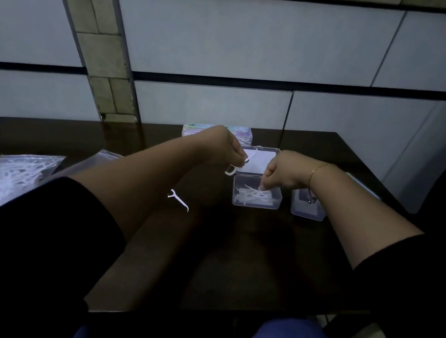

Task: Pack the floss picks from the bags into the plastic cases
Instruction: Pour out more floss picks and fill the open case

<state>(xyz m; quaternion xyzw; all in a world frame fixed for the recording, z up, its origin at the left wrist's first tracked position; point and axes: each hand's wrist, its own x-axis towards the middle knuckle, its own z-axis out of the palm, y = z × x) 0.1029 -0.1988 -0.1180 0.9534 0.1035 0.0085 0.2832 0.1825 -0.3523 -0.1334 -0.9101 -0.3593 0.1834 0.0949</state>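
Observation:
An open clear plastic case (277, 203) sits mid-table with its lid (257, 161) tipped back; several white floss picks (252, 196) lie inside. My left hand (226, 147) hovers just left of the lid, holding white floss picks (232, 169) that hang from its curled fingers. My right hand (283, 172) reaches down into the case and its fingertips pinch a pick there. One loose floss pick (179, 199) lies on the table. A clear bag of floss picks (2, 182) rests at the left edge; a second bag (105, 156) is mostly hidden by my left arm.
A second clear case (307, 209) sits right of the open one, partly under my right wrist. Closed colourful cases (193, 129) stand at the table's back by the tiled wall. The dark table's (231, 257) front edge is near my lap.

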